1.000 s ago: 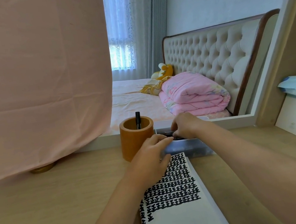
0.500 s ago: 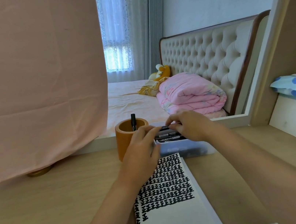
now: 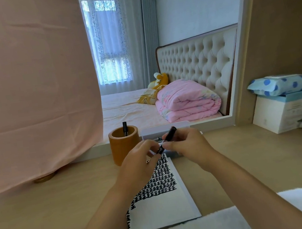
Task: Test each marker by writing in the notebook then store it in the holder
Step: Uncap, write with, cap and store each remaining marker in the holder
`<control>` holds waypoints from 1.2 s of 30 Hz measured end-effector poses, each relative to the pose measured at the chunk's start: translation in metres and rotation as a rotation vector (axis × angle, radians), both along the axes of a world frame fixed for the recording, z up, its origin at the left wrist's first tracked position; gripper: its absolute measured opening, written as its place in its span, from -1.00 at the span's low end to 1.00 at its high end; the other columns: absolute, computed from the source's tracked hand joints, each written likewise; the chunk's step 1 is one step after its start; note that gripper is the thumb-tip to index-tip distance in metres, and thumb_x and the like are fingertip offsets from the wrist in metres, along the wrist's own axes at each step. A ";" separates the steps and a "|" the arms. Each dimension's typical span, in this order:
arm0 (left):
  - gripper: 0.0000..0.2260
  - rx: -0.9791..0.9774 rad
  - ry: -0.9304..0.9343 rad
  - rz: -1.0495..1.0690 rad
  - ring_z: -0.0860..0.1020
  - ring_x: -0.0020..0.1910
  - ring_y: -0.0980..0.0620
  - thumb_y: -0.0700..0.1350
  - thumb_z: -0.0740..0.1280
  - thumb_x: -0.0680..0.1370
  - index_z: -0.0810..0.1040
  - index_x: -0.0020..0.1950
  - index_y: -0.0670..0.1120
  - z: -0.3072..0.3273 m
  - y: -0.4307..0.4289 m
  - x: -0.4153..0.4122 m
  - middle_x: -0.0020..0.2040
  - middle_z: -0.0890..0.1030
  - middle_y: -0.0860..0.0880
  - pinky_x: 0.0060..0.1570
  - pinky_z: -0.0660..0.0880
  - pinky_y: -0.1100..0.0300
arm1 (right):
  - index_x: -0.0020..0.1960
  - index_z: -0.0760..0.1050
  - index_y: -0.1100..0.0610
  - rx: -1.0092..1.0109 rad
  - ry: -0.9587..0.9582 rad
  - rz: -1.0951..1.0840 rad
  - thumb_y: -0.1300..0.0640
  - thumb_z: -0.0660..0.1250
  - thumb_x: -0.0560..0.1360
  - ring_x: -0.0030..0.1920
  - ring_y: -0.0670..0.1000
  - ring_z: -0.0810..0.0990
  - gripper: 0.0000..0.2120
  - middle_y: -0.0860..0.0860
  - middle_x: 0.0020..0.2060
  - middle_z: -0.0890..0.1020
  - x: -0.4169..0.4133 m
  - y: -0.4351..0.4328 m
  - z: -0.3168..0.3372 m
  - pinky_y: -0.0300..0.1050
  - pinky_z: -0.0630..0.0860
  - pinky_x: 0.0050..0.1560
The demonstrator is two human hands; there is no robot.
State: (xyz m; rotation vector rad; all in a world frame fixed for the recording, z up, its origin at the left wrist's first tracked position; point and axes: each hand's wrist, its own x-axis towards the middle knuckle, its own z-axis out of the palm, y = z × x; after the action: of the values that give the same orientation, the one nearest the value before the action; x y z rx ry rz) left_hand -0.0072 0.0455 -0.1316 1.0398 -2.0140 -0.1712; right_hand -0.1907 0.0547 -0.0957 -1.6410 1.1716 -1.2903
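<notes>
Surface: light wooden desk [image 3: 44, 218] is carrying everything; pink cloth [image 3: 29, 89] is hanging at back left, and a folded pink quilt [image 3: 187, 99] is lying on a bed beyond.
Marker: black marker [image 3: 167, 139] is sitting tilted above the notebook's far end, between both hands, its upper end pointing up and right.
Right hand: right hand [image 3: 188, 146] is pinching the marker's middle, fingers curled.
Left hand: left hand [image 3: 140, 167] is gripping the marker's lower end with its fingertips; can't tell if the cap is on.
Notebook: notebook [image 3: 165, 206] is lying open, with rows of black marks filling the upper page.
Holder: orange-brown holder [image 3: 124, 145] is standing upright just left of the hands, with a second marker [image 3: 125, 129] standing inside.
Box: clear box [image 3: 165, 129] is sitting behind the hands, mostly hidden.
Right side: blue dotted pack [image 3: 279, 84] is lying on a white carton [image 3: 281, 112].
</notes>
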 end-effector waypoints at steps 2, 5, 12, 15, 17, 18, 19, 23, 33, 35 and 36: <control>-0.84 0.032 -0.048 -0.034 0.57 -0.10 0.21 -0.01 0.42 0.52 0.53 0.07 0.10 0.004 0.012 0.000 -0.05 0.58 0.20 -0.12 0.57 0.26 | -0.02 0.65 0.07 0.022 -0.028 0.040 0.19 0.41 0.53 -0.15 -0.13 0.67 -0.93 -0.03 -0.17 0.71 0.008 0.007 0.000 -0.21 0.59 -0.11; -0.90 0.045 -0.094 -0.009 0.54 -0.18 0.17 0.07 0.39 0.53 0.55 -0.05 0.08 0.010 0.029 0.009 -0.15 0.55 0.19 -0.21 0.52 0.27 | 0.00 0.59 0.01 0.023 0.033 0.055 0.13 0.27 0.62 -0.12 0.02 0.67 -0.87 -0.02 -0.22 0.68 0.019 0.014 -0.003 0.02 0.59 0.05; -0.80 0.000 -0.080 0.275 0.48 -0.10 0.23 0.02 0.35 0.56 0.41 0.14 0.16 -0.001 0.064 0.052 0.00 0.49 0.24 -0.20 0.41 0.40 | 0.14 0.54 -0.09 -0.019 0.551 0.091 -0.02 0.17 0.65 -0.32 -0.11 0.49 -0.82 -0.13 -0.31 0.55 0.036 0.038 -0.018 -0.21 0.37 -0.34; -0.64 -0.024 -0.174 0.210 0.44 0.11 0.24 -0.01 0.31 0.59 0.35 0.36 0.20 -0.006 0.076 0.064 0.25 0.40 0.25 0.00 0.41 0.40 | 0.11 0.56 -0.07 -0.022 0.659 0.137 -0.05 0.18 0.65 -0.24 -0.05 0.54 -0.80 -0.08 -0.22 0.58 0.048 0.047 -0.027 -0.16 0.47 -0.27; -0.64 -0.007 -0.218 0.170 0.43 0.12 0.25 -0.02 0.30 0.59 0.37 0.37 0.21 -0.011 0.083 0.067 0.26 0.40 0.27 0.04 0.42 0.36 | 0.05 0.54 -0.09 -0.066 0.733 0.159 -0.07 0.18 0.64 -0.21 -0.05 0.54 -0.82 -0.09 -0.21 0.57 0.053 0.050 -0.032 -0.14 0.44 -0.25; -0.66 0.000 -0.236 0.168 0.44 0.10 0.25 -0.02 0.30 0.59 0.40 0.36 0.20 -0.015 0.085 0.069 0.23 0.43 0.26 0.02 0.43 0.34 | 0.00 0.52 -0.12 -0.099 0.772 0.169 -0.08 0.18 0.64 -0.21 -0.06 0.53 -0.84 -0.10 -0.22 0.55 0.055 0.051 -0.035 -0.15 0.39 -0.25; -0.69 -0.001 -0.250 0.174 0.46 0.06 0.22 -0.03 0.32 0.59 0.44 0.33 0.17 -0.019 0.086 0.071 0.20 0.47 0.23 -0.02 0.45 0.32 | -0.04 0.50 -0.14 -0.131 0.806 0.177 -0.08 0.18 0.64 -0.21 -0.07 0.52 -0.84 -0.10 -0.23 0.54 0.057 0.053 -0.036 -0.15 0.37 -0.25; -0.81 -0.041 -0.267 0.159 0.44 -0.12 0.16 -0.04 0.36 0.56 0.58 0.17 0.04 -0.026 0.083 0.077 0.02 0.56 0.09 -0.20 0.40 0.33 | 0.01 0.54 -0.05 -0.170 0.851 0.204 -0.07 0.17 0.64 -0.15 -0.07 0.51 -0.80 -0.06 -0.17 0.57 0.065 0.054 -0.043 -0.14 0.42 -0.20; -0.86 0.170 -0.174 0.121 0.47 -0.23 0.20 -0.06 0.26 0.63 0.62 0.07 0.05 -0.022 0.080 0.076 -0.21 0.50 0.22 -0.28 0.28 0.36 | 0.15 0.63 0.00 -0.781 1.017 0.012 0.03 0.37 0.55 -0.12 -0.03 0.62 -0.80 -0.04 -0.07 0.69 0.065 0.044 -0.051 -0.32 0.36 -0.14; -0.85 0.233 -0.146 0.103 0.50 -0.20 0.19 -0.04 0.24 0.64 0.61 0.06 0.08 -0.019 0.081 0.077 -0.18 0.58 0.17 -0.24 0.33 0.32 | 0.12 0.64 0.01 -0.882 1.047 -0.009 0.04 0.42 0.51 -0.18 -0.03 0.62 -0.80 -0.04 -0.10 0.70 0.065 0.043 -0.049 -0.26 0.42 -0.17; -0.85 0.253 -0.143 0.094 0.51 -0.20 0.20 -0.05 0.24 0.64 0.61 0.04 0.09 -0.018 0.082 0.078 -0.19 0.59 0.17 -0.24 0.33 0.32 | 0.12 0.64 0.01 -0.899 1.053 -0.010 0.03 0.43 0.50 -0.20 -0.03 0.63 -0.79 -0.04 -0.11 0.70 0.066 0.042 -0.048 -0.24 0.45 -0.18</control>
State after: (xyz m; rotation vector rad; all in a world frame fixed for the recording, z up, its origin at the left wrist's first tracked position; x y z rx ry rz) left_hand 0.0708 0.1271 -0.1496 1.3355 -2.1041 -0.3159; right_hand -0.1248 0.0969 -0.1434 -3.2153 1.1758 -0.9705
